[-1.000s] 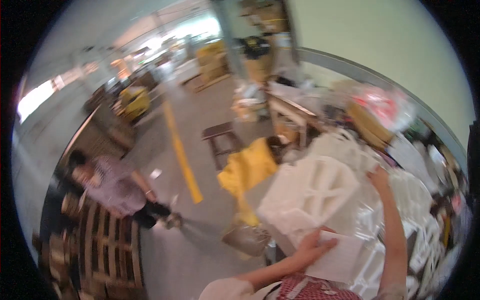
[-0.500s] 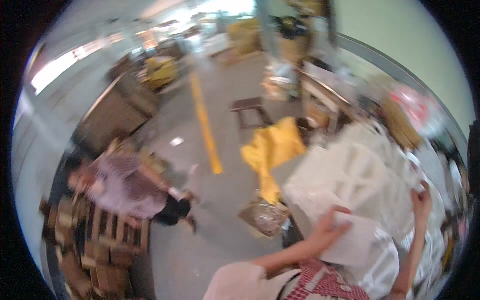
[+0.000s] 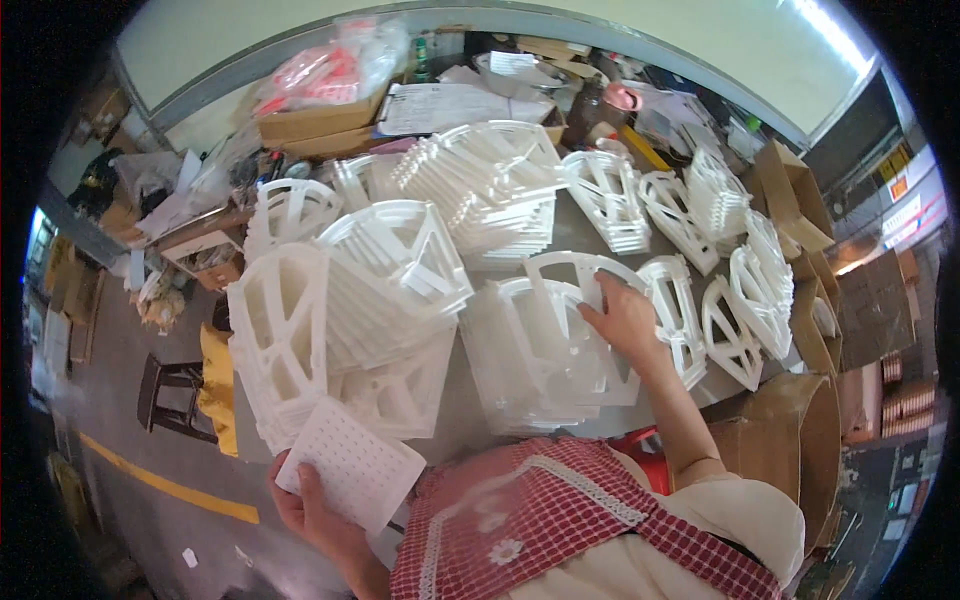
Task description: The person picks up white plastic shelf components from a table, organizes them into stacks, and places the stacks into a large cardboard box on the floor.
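Observation:
My left hand grips a white sheet dotted with rows of small dark marks, its thumb on top, at the table's near left edge. Fingers of my right hand close on a white plastic frame, fan-shaped with cut-out openings, which stands slightly raised over a stack of similar frames. Left of that stack are more piled frames and a tall leaning row of them. Smaller groups of frames lie to the right of my right hand.
The grey table carries several more frame stacks toward the back. Behind them lie papers and a cardboard box under red-and-clear plastic bags. Open cartons stand at the right, a dark stool on the floor at the left.
The view has swung from the aisle on the left round to face the table. My left hand still has the white sheet; my right hand is now on a frame at the middle stack.

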Motion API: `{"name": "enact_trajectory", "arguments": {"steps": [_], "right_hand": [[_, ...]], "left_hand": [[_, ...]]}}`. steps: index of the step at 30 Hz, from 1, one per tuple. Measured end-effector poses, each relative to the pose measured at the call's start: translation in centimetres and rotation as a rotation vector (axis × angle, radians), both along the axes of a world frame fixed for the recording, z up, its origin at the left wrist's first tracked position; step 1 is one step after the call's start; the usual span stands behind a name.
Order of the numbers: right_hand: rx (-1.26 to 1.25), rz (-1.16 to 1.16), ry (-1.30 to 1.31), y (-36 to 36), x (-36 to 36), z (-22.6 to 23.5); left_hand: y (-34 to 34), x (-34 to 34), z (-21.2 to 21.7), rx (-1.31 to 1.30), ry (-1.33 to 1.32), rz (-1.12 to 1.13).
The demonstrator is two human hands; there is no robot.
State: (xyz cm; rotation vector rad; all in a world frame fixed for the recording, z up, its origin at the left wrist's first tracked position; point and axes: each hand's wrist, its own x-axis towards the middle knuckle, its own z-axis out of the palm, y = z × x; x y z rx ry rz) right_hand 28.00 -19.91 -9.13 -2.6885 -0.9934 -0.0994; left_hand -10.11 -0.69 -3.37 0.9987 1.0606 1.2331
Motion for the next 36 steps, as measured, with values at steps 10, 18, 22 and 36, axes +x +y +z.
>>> {"name": "enact_trajectory", "arguments": {"steps": [10,18,22,36], "right_hand": [[-0.137,0.090,-0.042,1.6,-3.4,-3.8],[-0.018,0.037,0.044,1.5,-3.1,-5.1],[-0.014,0.003,0.089,1.9,-3.5,-4.8],[0.092,0.093,0.162,-7.5,-7.0,-2.5]], "left_hand": [[1.1,3.3,-0.8,0.139,0.223,-0.415],[2.1,8.1,-2.3,0.135,0.102,-0.555],[4.3,10.2,-3.2,0.230,0.170,-0.541],[0.9,17.0,-6.2,1.259,0.999,-0.535]]}}
